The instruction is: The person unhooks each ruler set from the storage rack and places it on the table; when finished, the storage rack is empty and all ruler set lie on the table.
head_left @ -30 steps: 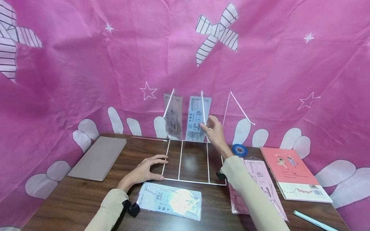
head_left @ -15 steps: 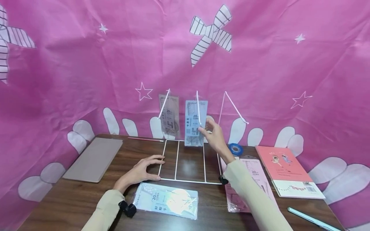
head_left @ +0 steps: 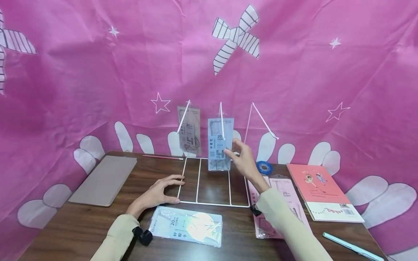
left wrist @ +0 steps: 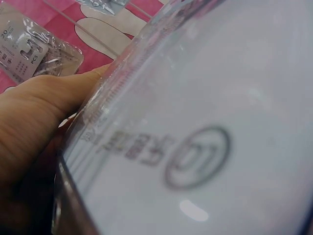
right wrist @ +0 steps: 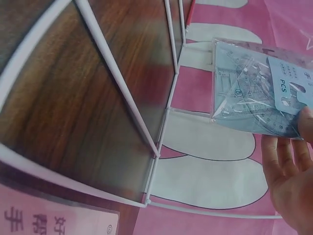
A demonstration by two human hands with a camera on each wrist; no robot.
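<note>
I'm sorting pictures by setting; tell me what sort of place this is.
Probably an indoor stationery display setup: a blue ruler packet at a white hook rack, a brown tabletop and a pink backdrop.

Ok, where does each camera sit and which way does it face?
Head: on the head, facing forward and down at the white wire rack and pink printed backdrop; left hand, right hand and cream sleeves show.
Left wrist: worn there, facing across a blurred, pale plastic packet to the backdrop; part of the left hand shows.
Right wrist: worn there, facing the rack and the blue plastic packet pinched by the right hand, partly visible.
Shared: head and left wrist both show the grey plastic packet; head and right wrist, the pinched one.
</note>
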